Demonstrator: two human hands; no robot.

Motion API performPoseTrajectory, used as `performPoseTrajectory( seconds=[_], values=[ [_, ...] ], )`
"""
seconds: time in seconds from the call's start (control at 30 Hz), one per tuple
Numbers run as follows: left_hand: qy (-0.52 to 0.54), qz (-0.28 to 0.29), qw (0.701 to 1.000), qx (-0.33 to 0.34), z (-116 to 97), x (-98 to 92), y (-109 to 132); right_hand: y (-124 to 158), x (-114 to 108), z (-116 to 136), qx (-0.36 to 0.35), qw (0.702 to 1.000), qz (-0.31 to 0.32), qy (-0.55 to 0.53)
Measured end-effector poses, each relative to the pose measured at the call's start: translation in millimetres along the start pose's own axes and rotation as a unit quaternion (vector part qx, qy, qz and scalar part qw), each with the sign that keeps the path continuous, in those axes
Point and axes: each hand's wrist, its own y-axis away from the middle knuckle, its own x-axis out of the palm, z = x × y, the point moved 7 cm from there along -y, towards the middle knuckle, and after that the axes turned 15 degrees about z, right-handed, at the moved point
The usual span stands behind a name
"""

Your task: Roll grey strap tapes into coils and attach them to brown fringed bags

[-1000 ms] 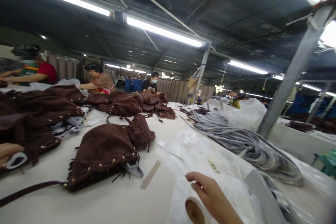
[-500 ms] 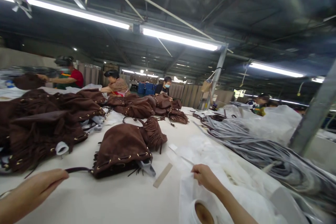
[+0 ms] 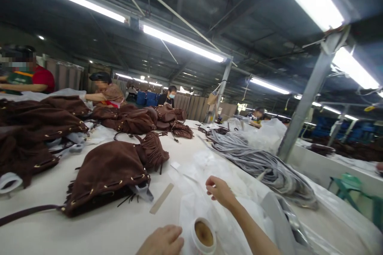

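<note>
A dark brown suede bag (image 3: 112, 163) with gold eyelets and fringe lies on the white table (image 3: 98, 233). Its dark strap (image 3: 28, 213) stretches off to the left, untouched. My left hand (image 3: 163, 241) is at the bottom edge with its fingers loosely apart, holding nothing visible, just left of a round white container (image 3: 203, 236) with a brown inside. Above that container is my right hand (image 3: 220, 192), fingers curled together over white sheeting; what they pinch, if anything, is too small to tell. A thin white strip (image 3: 185, 175) runs toward its fingertips.
A flat grey-beige strip (image 3: 161, 198) lies beside the bag. More brown bags (image 3: 36, 127) are piled left and behind. Bundled grey cords (image 3: 257, 171) cover the right side, near a metal post (image 3: 308, 99). People work across the table.
My left hand has let go of the bag's strap and moved right, beside the round container. The view has turned right, so the bags appear farther left. My right hand's fingers are more curled.
</note>
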Motion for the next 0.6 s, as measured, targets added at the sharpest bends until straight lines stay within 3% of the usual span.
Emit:
performPoseTrajectory(
  seconds=[0.07,0.13,0.2,0.27,0.3,0.37,0.43,0.6],
  values=[
    [-0.026,-0.01,0.999,0.023,-2,25.4,-20,14,-7,-1,-0.011,1.0,0.011,-0.014],
    [-0.021,-0.008,0.999,0.033,1,34.6,-30,28,-9,-2,-0.021,0.999,0.027,-0.027],
    [0.034,-0.006,0.999,-0.002,11,26.0,-34,40,-9,-3,-0.026,0.998,0.039,-0.044],
    [0.168,-0.016,0.982,-0.086,31,8.0,-36,48,-7,-6,-0.027,0.996,0.049,-0.064],
    [0.26,-0.025,0.955,-0.142,43,0.7,-37,50,-6,-8,-0.027,0.996,0.052,-0.074],
    [0.45,-0.039,0.857,-0.249,65,-2.2,-40,52,-5,-12,-0.025,0.994,0.057,-0.093],
    [0.529,-0.039,0.791,-0.304,78,1.2,-51,52,-3,-14,-0.021,0.992,0.062,-0.108],
    [0.57,-0.068,0.732,-0.366,100,18.8,-73,66,3,7,-0.054,0.993,0.044,-0.095]
  ],
)
